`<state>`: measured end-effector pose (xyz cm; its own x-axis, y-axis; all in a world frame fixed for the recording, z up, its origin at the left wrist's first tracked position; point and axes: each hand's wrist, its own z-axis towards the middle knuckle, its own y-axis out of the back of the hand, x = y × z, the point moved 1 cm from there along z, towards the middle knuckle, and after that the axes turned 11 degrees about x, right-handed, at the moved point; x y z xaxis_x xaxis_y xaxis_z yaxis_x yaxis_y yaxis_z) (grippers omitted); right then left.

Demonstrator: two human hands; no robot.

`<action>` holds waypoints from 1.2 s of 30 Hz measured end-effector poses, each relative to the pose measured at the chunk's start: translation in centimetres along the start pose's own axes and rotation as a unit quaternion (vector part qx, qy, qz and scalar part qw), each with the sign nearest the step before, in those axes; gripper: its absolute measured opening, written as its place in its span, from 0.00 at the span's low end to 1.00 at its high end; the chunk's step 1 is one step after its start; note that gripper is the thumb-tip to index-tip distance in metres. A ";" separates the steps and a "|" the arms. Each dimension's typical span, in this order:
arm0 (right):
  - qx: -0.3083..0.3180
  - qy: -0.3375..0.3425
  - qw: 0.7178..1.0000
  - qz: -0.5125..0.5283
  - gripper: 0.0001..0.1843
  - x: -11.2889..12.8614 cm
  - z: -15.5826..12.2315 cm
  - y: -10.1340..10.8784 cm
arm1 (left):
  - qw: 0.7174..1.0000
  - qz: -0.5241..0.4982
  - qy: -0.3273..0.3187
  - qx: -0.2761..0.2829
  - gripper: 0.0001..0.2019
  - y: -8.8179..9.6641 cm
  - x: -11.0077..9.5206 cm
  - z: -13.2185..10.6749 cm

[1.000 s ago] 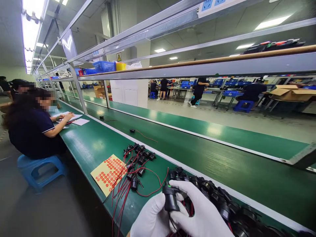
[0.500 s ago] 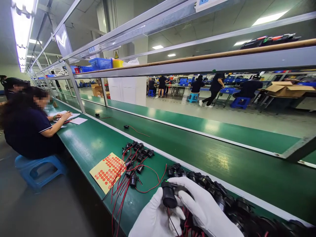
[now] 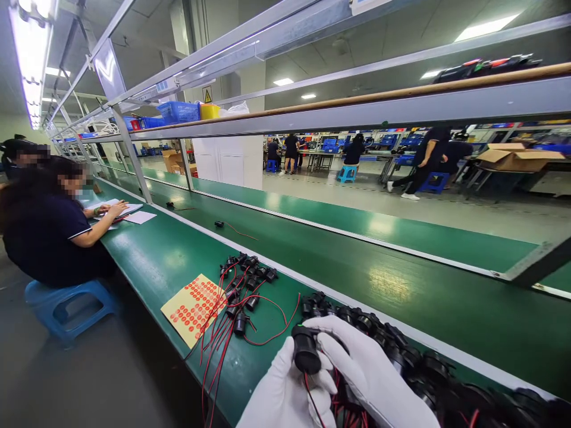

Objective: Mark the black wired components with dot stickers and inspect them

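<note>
Both my hands wear white gloves. My left hand [image 3: 277,392] grips a black cylindrical part [image 3: 307,354], with the thumb against its side and its red and black wires hanging down past the fingers. My right hand [image 3: 372,371] is closed at the same part, its index finger reaching to the top edge near a small green spot. A row of similar black parts [image 3: 397,342] lies behind and beside my right hand, partly hidden by it. Farther left, a cluster of black parts [image 3: 252,279] trails red wires beside a yellow sheet of red round stickers [image 3: 190,309].
Along the green bench [image 3: 147,255] a white strip borders a lower green belt, where a wired black part [image 3: 219,224] lies. A seated co-worker [image 3: 49,226] is at the left with papers [image 3: 141,217]. Metal posts and a shelf [image 3: 334,116] with a blue basket [image 3: 178,111] rise above.
My hands keep the black part almost in place, with only a slight shift. The wired parts on the belt have moved slightly left. A walking person in the background has moved right.
</note>
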<state>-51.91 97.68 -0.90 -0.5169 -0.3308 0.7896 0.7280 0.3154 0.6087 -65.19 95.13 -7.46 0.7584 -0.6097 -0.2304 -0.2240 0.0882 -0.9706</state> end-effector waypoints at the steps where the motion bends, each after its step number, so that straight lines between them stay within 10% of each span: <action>1: -0.002 0.000 1.000 -0.001 0.19 0.1 0.0 0.0 | 1.000 -0.001 0.002 -0.002 0.26 0.0 0.0 0.0; 12: -0.024 -0.013 1.000 0.000 0.16 0.5 0.1 0.1 | 1.000 -0.007 0.022 0.002 0.25 -0.2 0.1 -0.2; 17: -0.076 0.083 0.994 -0.001 0.12 -0.3 -0.4 -0.1 | 0.989 0.126 -0.051 0.057 0.22 -1.2 -0.5 -0.7; 20: -0.082 0.176 0.981 0.000 0.11 -0.5 -0.7 0.2 | 0.920 0.369 -0.125 0.033 0.16 -1.9 -1.4 -1.7; 24: -0.084 0.205 0.975 -0.028 0.11 -0.4 -1.0 0.9 | 0.739 0.620 -0.244 -0.105 0.10 -2.2 -2.0 -2.6; 28: -0.083 0.223 0.970 -0.050 0.13 -0.2 -1.0 1.0 | 0.601 0.708 -0.363 -0.080 0.15 -2.2 -1.9 -2.7; 36: -0.089 0.235 0.967 -0.051 0.16 0.3 -1.1 1.1 | 0.521 0.749 -0.403 -0.070 0.18 -1.4 -2.0 -2.4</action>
<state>-50.76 96.91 -0.04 -0.3592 -0.7322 0.5787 0.7721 0.1152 0.6250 -67.90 94.31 -5.46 -0.3347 0.5938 -0.7317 -0.9336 -0.1032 0.3432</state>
